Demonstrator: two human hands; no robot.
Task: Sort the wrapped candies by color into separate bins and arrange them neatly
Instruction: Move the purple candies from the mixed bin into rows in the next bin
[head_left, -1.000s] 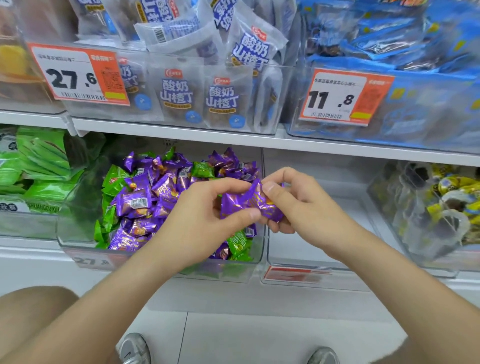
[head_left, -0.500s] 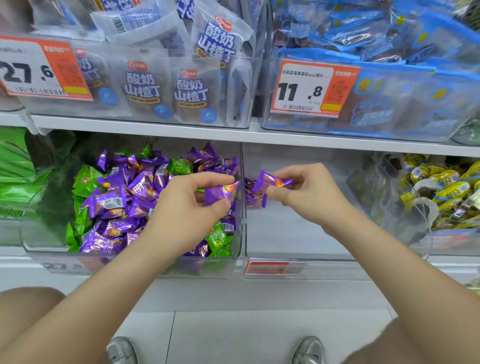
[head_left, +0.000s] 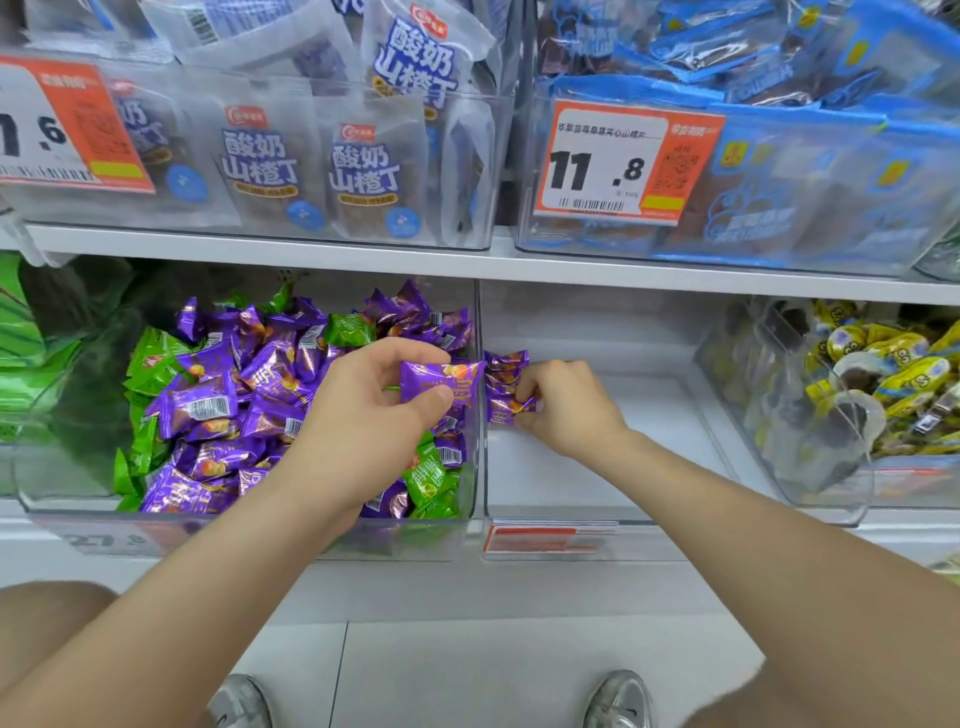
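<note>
Currently, left grip (head_left: 363, 415) pinches a purple candy (head_left: 441, 379) at right edge of mixed bin (head_left: 244, 526); right grip (head_left: 566, 410) pinches second candy (head_left: 522, 405) by left wall of clear bin (head_left: 597, 488).

Wrapped candies (head_left: 200, 410) look glossy; bin (head_left: 62, 483) probably clear plastic.

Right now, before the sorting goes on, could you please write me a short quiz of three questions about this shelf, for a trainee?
1. Which two colours of wrapped candies lie mixed in the left bin?
2. True or false: the left hand pinches a green candy.
3. The right hand holds a purple candy inside: A) the left bin; B) the middle bin, beside a small purple stack; C) a basket on the floor.

Key: 1. purple and green. 2. False: its candy is purple. 3. B.
</note>
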